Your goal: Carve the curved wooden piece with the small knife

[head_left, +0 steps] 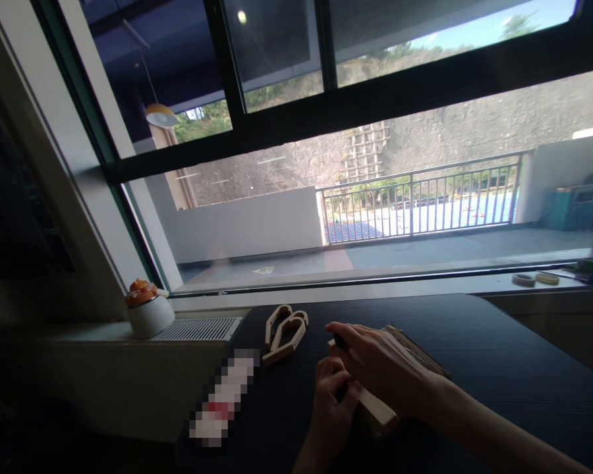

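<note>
Well left of your left hand [333, 398] sits a jar [149, 317]; nearer that hand, wooden frames [282, 353] lie on the desk [504, 375]. It grips a bar [377, 408], while your right hand [370, 352], laid over the bar, holds a dark piece [340, 340], mostly hidden. Just past your right wrist lies a board [416, 350].

So we've got a dark table [518, 388] here, faint grain lines on top and rounded corners at the far side. Lying on it we can see two pale wood frames [282, 351], overlapping toward the far left, and a brown slab [419, 350] further right, partly covered. Along the left edge there's a pixelated strip [230, 390], can't tell what.
</note>
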The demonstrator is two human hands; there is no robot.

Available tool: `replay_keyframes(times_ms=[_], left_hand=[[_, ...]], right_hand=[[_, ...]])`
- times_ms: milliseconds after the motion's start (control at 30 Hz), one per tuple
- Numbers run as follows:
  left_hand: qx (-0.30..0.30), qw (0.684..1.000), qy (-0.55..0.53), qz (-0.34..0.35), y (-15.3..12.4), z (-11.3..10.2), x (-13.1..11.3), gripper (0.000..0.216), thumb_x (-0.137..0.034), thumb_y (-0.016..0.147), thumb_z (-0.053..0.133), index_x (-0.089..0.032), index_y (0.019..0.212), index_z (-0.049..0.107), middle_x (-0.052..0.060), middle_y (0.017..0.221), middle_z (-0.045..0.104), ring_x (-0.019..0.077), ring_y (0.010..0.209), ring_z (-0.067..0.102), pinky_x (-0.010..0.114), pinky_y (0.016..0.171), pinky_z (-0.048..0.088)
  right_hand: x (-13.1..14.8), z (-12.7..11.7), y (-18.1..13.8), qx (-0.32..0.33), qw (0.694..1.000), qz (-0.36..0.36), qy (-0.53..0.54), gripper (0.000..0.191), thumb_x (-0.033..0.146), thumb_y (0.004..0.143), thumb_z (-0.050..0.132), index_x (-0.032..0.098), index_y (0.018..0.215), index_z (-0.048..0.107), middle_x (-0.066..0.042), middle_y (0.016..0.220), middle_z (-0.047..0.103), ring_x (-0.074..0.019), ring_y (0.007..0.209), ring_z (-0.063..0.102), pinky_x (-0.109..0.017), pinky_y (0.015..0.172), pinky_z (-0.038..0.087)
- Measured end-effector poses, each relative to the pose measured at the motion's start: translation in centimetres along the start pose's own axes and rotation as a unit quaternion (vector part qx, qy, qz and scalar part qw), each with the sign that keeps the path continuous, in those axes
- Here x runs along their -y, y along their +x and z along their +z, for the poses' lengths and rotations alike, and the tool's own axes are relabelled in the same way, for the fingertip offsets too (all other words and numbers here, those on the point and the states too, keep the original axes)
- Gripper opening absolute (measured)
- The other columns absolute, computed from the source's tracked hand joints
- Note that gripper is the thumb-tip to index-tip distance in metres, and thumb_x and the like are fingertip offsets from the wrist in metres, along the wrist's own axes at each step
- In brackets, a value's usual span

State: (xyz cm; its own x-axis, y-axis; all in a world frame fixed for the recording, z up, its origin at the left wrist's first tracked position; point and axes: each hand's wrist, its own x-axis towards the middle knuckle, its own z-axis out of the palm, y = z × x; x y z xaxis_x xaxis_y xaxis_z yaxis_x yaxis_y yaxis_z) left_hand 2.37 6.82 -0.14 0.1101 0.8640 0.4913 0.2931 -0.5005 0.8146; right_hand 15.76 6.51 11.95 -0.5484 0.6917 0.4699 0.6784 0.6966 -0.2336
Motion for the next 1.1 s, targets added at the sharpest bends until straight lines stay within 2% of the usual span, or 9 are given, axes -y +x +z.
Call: replay_keyframes(times_ms=[67, 233, 433, 667, 800, 900, 967, 1100], left_hand=[[-0.004, 1.000, 0.000, 0.005, 0.0, 0.0, 0.0, 0.012, -0.020, 0.081, 0.057, -0.018, 0.077, 0.068, 0.006, 0.094, 0.057, 0.0213, 0.097, 0.050, 0.033, 0.089, 0.041], [-0.009, 1.000, 0.001, 0.010, 0.0, 0.0, -0.1, 0.014, -0.025, 0.083, 0.058, -0.020, 0.078, 0.069, 0.006, 0.094, 0.058, 0.0212, 0.096, 0.051, 0.032, 0.088, 0.042], [-0.012, 1.000, 0.008, 0.009, -0.1, 0.2, 0.2, 0.013, -0.025, 0.082, 0.058, -0.018, 0.077, 0.068, 0.006, 0.090, 0.056, 0.0207, 0.094, 0.051, 0.032, 0.086, 0.043], [-0.015, 1.000, 0.010, 0.017, 0.0, 0.2, 0.4, 0.013, -0.025, 0.082, 0.058, -0.018, 0.077, 0.068, 0.006, 0.090, 0.055, 0.0206, 0.095, 0.051, 0.033, 0.088, 0.043], [-0.015, 1.000, 0.010, 0.014, 0.0, 0.2, 0.5, 0.014, -0.026, 0.082, 0.058, -0.018, 0.078, 0.068, 0.007, 0.091, 0.055, 0.0208, 0.095, 0.051, 0.033, 0.088, 0.043], [-0.021, 1.000, 0.009, 0.013, -0.1, 0.3, 0.6, 0.014, -0.027, 0.082, 0.058, -0.018, 0.078, 0.069, 0.007, 0.092, 0.055, 0.0209, 0.095, 0.052, 0.033, 0.088, 0.043], [-0.024, 1.000, 0.010, 0.016, -0.1, 0.4, 0.7, 0.015, -0.027, 0.082, 0.058, -0.018, 0.078, 0.069, 0.007, 0.091, 0.056, 0.0208, 0.094, 0.052, 0.033, 0.087, 0.044], [-0.022, 1.000, 0.010, 0.021, 0.0, 0.3, 0.6, 0.014, -0.027, 0.082, 0.058, -0.018, 0.077, 0.069, 0.007, 0.091, 0.055, 0.0207, 0.094, 0.052, 0.032, 0.086, 0.044]], right_hand=[[-0.2, 0.1, 0.1, 0.000, 1.000, -0.003, 0.003, 0.032, 0.018, 0.088, 0.046, 0.023, 0.119, 0.050, -0.004, 0.100, 0.067, -0.0176, 0.083, 0.063, -0.025, 0.062, 0.039], [-0.2, -0.2, 0.2, -0.009, 1.000, 0.023, -0.002, 0.021, 0.023, 0.087, 0.050, 0.021, 0.107, 0.057, -0.002, 0.089, 0.067, -0.0168, 0.075, 0.063, -0.024, 0.057, 0.037], [-1.1, -0.1, 0.0, -0.047, 0.999, -0.002, -0.010, 0.025, 0.018, 0.090, 0.043, 0.020, 0.109, 0.058, -0.007, 0.098, 0.065, -0.0159, 0.083, 0.062, -0.024, 0.067, 0.041], [-1.7, 0.2, 0.4, -0.052, 0.997, 0.014, -0.050, 0.018, 0.026, 0.091, 0.045, 0.019, 0.095, 0.062, -0.004, 0.081, 0.064, -0.0140, 0.069, 0.058, -0.024, 0.059, 0.038], [-1.7, 0.1, 0.3, -0.044, 0.998, 0.003, -0.048, 0.025, 0.017, 0.088, 0.043, 0.020, 0.108, 0.058, -0.006, 0.093, 0.064, -0.0154, 0.079, 0.060, -0.024, 0.063, 0.039], [-2.0, -0.1, 0.1, -0.031, 0.999, -0.008, -0.031, 0.030, 0.015, 0.089, 0.039, 0.020, 0.115, 0.054, -0.007, 0.095, 0.064, -0.0147, 0.077, 0.060, -0.023, 0.062, 0.039], [-2.0, -0.2, 0.1, -0.030, 0.999, -0.001, -0.022, 0.025, 0.018, 0.091, 0.040, 0.019, 0.110, 0.055, -0.006, 0.092, 0.064, -0.0146, 0.075, 0.060, -0.023, 0.061, 0.038], [-1.6, -0.1, 0.4, -0.027, 0.998, 0.049, -0.038, 0.011, 0.026, 0.088, 0.049, 0.019, 0.086, 0.057, -0.001, 0.072, 0.062, -0.0140, 0.063, 0.057, -0.024, 0.055, 0.033]])
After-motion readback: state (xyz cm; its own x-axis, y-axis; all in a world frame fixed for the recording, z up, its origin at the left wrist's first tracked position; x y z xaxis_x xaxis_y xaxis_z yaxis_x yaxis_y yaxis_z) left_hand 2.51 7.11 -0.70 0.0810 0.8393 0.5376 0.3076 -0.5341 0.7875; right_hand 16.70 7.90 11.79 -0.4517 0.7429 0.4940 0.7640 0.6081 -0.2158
